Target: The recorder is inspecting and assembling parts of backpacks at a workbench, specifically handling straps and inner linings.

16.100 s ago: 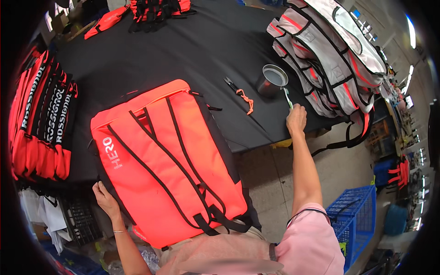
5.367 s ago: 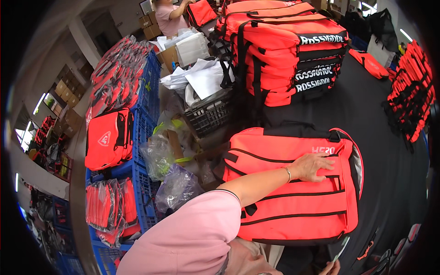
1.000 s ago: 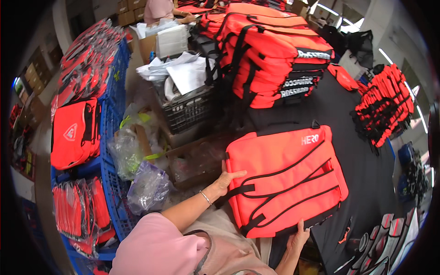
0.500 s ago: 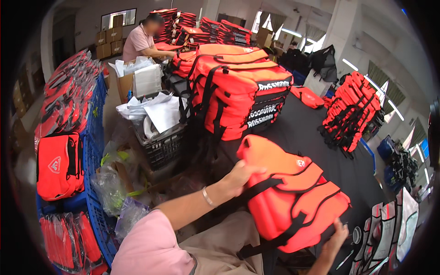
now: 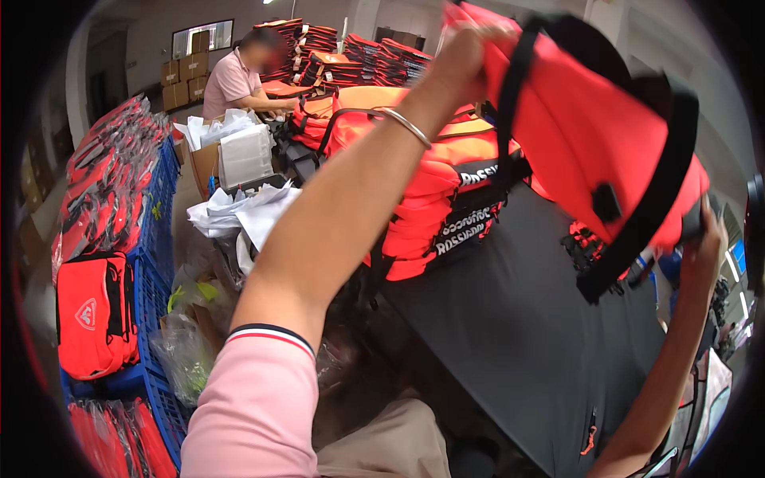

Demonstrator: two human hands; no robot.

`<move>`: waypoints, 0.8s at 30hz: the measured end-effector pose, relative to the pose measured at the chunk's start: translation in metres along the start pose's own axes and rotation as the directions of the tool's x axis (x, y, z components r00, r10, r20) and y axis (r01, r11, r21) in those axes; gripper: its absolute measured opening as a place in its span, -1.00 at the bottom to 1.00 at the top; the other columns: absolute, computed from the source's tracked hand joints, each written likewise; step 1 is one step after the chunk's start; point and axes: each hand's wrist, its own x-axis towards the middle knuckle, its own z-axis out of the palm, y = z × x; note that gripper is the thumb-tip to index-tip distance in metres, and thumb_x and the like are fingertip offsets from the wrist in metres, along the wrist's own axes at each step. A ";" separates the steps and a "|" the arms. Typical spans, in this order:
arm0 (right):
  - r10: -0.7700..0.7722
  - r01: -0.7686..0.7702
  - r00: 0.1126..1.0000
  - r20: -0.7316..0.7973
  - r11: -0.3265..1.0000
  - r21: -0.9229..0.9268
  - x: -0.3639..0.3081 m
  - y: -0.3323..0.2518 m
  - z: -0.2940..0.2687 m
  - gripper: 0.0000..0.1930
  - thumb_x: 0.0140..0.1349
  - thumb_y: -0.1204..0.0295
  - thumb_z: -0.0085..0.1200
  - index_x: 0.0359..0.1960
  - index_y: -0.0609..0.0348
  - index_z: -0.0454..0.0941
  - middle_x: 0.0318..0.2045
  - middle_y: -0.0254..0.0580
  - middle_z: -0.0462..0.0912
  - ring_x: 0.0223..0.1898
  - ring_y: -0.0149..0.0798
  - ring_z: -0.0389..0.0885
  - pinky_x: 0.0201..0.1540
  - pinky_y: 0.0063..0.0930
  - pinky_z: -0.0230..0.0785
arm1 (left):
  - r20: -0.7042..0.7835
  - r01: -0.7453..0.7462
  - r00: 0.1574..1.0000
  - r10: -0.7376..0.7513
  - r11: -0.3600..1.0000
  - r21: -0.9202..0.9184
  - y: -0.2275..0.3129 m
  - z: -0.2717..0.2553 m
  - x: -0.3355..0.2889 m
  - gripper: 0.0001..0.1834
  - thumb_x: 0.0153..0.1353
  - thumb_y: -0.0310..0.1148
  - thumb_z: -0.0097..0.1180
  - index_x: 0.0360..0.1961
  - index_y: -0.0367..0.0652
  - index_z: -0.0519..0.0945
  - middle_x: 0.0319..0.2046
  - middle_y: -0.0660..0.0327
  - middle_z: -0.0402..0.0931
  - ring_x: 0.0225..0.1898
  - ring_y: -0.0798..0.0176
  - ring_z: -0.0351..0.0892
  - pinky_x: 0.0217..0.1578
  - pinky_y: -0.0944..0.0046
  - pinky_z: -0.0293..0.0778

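Note:
A red-orange backpack (image 5: pixel 578 131) with black straps is raised above the black-topped table (image 5: pixel 494 319), tilted, a wide strap hanging down from it. My left hand (image 5: pixel 470 60) grips its upper left corner, arm stretched across the view. At its lower right end my right hand (image 5: pixel 705 243) pinches the edge; part of those fingers is hidden behind the fabric. Just behind my left forearm stands a stack of similar red bags (image 5: pixel 406 243) with white lettering on black panels.
Blue crates (image 5: pixel 163 319) with plastic-wrapped red bags (image 5: pixel 111 171) line the left. White papers (image 5: pixel 247 211) fill a container beside the table. Across the table's far end, a co-worker (image 5: pixel 231 84) handles bags. A small orange-and-black cord (image 5: pixel 590 438) lies at the table's near edge.
Both hands have lifted the backpack from the near table edge up and to the right. It has turned, so a different side with a wide black strap shows.

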 end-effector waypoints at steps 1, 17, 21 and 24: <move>-0.312 0.307 0.949 0.041 0.893 -0.330 0.008 0.010 0.030 -0.71 0.21 0.38 0.11 -0.15 0.39 0.57 -0.24 -0.11 0.64 -0.20 -0.29 0.64 -0.13 -0.48 0.48 | 0.082 -0.077 0.994 0.073 0.996 0.044 0.017 -0.023 0.012 -0.74 0.25 -0.33 -0.07 -0.29 -0.29 0.60 -0.33 0.09 0.64 -0.29 0.17 0.63 -0.15 0.19 0.57; 0.424 -0.417 0.905 -0.027 0.875 -0.246 0.025 0.342 0.245 -0.89 0.05 0.54 0.22 -0.46 0.26 0.53 -0.59 -0.30 0.52 -0.69 -0.40 0.43 -0.69 -0.48 0.35 | -0.631 0.398 0.766 0.124 0.679 0.617 -0.054 -0.326 -0.018 -0.26 -0.10 -0.11 0.35 -0.08 -0.60 0.46 -0.07 -0.12 0.53 -0.06 0.16 0.53 -0.04 0.17 0.48; 0.388 -0.382 0.922 0.011 0.913 -0.146 0.024 0.310 0.253 -0.88 0.01 0.55 0.18 -0.52 0.28 0.46 -0.59 -0.18 0.53 -0.65 -0.32 0.49 -0.61 -0.43 0.42 | -0.667 0.501 0.734 0.124 0.564 0.656 -0.037 -0.291 -0.022 -0.41 0.00 -0.21 0.30 0.00 -0.40 0.51 -0.18 0.02 0.62 -0.22 0.12 0.64 -0.13 0.15 0.56; 0.318 -0.301 0.944 0.092 0.940 -0.163 0.016 0.315 0.260 -0.84 0.00 0.56 0.18 -0.45 0.35 0.44 -0.56 -0.14 0.54 -0.61 -0.28 0.53 -0.57 -0.38 0.52 | -0.260 0.418 0.826 0.501 -0.234 0.878 -0.026 -0.310 -0.031 0.12 -0.11 -0.03 0.29 0.45 0.01 -0.04 0.25 -0.27 0.25 0.32 -0.22 0.21 0.26 -0.05 0.20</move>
